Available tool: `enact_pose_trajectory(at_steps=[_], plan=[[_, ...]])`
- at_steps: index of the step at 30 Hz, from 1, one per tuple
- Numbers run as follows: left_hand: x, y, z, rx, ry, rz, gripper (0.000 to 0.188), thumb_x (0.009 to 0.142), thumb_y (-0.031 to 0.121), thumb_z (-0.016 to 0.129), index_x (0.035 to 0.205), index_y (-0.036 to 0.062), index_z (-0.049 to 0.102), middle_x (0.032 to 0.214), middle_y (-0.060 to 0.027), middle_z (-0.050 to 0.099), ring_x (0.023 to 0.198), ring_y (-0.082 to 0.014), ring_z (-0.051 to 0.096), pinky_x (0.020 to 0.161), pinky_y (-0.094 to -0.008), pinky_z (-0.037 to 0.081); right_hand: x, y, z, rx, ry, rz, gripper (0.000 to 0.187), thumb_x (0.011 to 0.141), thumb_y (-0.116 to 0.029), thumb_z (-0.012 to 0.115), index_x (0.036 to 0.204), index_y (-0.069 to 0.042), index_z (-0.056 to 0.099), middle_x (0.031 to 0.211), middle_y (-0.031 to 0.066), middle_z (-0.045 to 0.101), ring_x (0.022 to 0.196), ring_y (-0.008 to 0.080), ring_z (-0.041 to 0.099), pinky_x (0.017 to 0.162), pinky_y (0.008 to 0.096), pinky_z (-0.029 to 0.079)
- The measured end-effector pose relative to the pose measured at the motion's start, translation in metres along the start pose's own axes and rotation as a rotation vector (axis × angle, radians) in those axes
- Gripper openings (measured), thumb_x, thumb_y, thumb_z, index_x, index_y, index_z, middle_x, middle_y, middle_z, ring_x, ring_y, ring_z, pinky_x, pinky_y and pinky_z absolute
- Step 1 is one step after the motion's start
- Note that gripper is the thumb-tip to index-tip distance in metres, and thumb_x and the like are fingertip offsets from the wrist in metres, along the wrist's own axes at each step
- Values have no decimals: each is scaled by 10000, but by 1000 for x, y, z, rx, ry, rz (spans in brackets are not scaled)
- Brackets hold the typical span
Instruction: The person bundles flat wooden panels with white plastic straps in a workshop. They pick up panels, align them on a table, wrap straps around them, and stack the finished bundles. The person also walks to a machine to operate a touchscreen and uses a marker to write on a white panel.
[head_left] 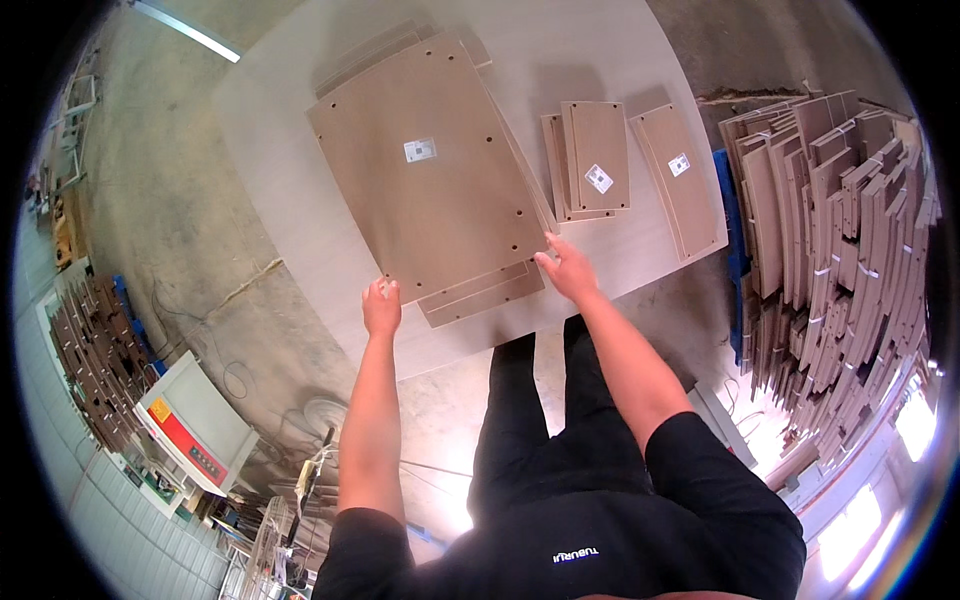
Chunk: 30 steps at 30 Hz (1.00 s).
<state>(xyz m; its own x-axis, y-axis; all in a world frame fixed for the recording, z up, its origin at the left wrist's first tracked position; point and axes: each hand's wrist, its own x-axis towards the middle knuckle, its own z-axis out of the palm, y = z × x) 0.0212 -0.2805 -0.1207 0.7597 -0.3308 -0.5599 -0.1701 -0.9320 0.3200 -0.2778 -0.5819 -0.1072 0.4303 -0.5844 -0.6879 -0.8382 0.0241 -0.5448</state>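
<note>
A large brown wooden panel [440, 190] with dark holes along its edges and a white label lies over other panels on a pale table [280, 170]. At its near left corner, my left hand [381, 305] has its fingers curled on the edge. My right hand [567, 268] is at the near right corner, thumb and fingers about the edge; its hidden fingertips leave the exact grip unclear. From under the large panel, a lower panel [485, 297] sticks out toward me.
Right of the large panel lie a small stack of narrow labelled boards [597, 145] and a single narrow board [672, 185]. Bundled boards [830, 220] are piled beyond the table's right edge. At lower left stands a white machine with a red panel [195, 425], with cables on the floor.
</note>
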Motion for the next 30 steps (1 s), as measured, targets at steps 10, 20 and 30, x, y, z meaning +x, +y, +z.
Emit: enact_pose_trajectory(at_steps=[10,20,30], plan=[[39,3,38,-836,-231,-328,1034,927,802,496,1511,-48,429,1550,-177,484,1440,-291,437,1188,-385,321,71,32,11,39,31,-119,830,929,-578,684,1457,34,492,1426,280,548,1341,390,540,1106,459,446],[0,-37,77,-800,-156,-331,1016,963,799,410,1539,-38,406,1563,-127,478,1460,-248,402,1203,-355,283,57,20,14,-26,-2,-33,944,812,-684,747,1372,56,578,1269,262,623,1198,360,615,1025,434,491],[-99,-99,117,-1264,-326,-406,906,986,676,537,1594,36,330,1630,-84,391,1487,-258,373,1219,-403,296,25,75,21,162,-412,215,964,820,-713,732,1324,94,576,1360,272,620,1270,317,602,1050,427,477]])
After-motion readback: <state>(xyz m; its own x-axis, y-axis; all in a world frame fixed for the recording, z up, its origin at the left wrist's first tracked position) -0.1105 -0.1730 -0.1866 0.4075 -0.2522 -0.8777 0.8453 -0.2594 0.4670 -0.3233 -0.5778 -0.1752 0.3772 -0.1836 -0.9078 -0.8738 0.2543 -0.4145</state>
